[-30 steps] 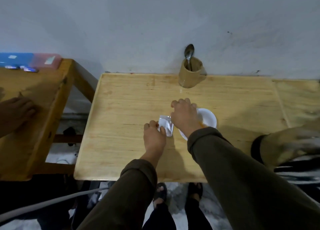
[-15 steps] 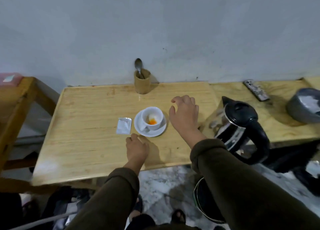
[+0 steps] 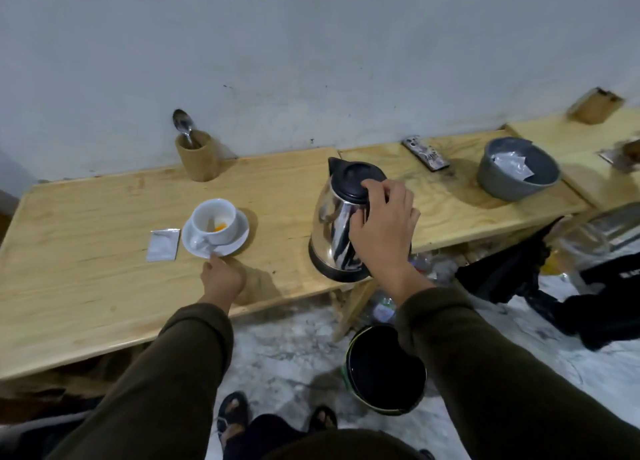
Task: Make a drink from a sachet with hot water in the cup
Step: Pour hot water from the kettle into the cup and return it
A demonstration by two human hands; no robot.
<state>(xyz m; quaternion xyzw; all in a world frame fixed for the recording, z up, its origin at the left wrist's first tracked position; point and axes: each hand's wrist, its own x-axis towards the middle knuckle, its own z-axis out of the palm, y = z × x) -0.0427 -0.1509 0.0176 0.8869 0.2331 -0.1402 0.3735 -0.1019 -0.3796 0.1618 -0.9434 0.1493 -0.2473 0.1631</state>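
Observation:
A white cup (image 3: pixel 214 221) with orange powder in its bottom stands on a white saucer (image 3: pixel 239 241) on the wooden table (image 3: pixel 86 269). An empty silver sachet (image 3: pixel 162 245) lies flat just left of the saucer. My left hand (image 3: pixel 221 281) rests on the table with a fingertip at the saucer's near rim. A steel kettle (image 3: pixel 337 227) with a black lid stands to the right near the table's front edge. My right hand (image 3: pixel 381 231) is wrapped around its handle, which the hand hides.
A wooden holder (image 3: pixel 197 156) with a spoon (image 3: pixel 183 125) stands at the wall. On the right table are a grey bowl (image 3: pixel 516 175) with sachets and a remote (image 3: pixel 426 153). A black bin (image 3: pixel 386 369) stands on the floor below, my feet nearby.
The view swung right. My right hand left the cup area and closed on the kettle's handle. My left hand let go of the sachet, which now lies on the table, and moved to the saucer's rim.

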